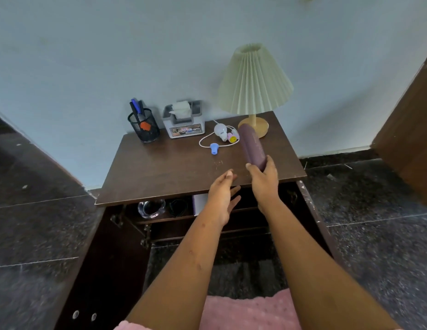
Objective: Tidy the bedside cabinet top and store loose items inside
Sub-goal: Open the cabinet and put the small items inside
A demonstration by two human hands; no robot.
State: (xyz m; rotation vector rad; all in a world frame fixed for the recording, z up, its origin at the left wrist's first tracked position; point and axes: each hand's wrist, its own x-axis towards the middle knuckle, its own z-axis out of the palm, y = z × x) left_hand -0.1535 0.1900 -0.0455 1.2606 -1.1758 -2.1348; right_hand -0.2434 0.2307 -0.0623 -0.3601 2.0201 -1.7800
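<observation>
Dark cabinet top; right hand gripping purple bottle, left hand spread, shelf contents perhaps glassware.

tissue box front label, at 12 o'clock on the cabinet top: "OPEL"; rest of label illegible.

lamp 1 | tissue box 1 | pen holder 1 | purple bottle 1 | hands 2
</observation>
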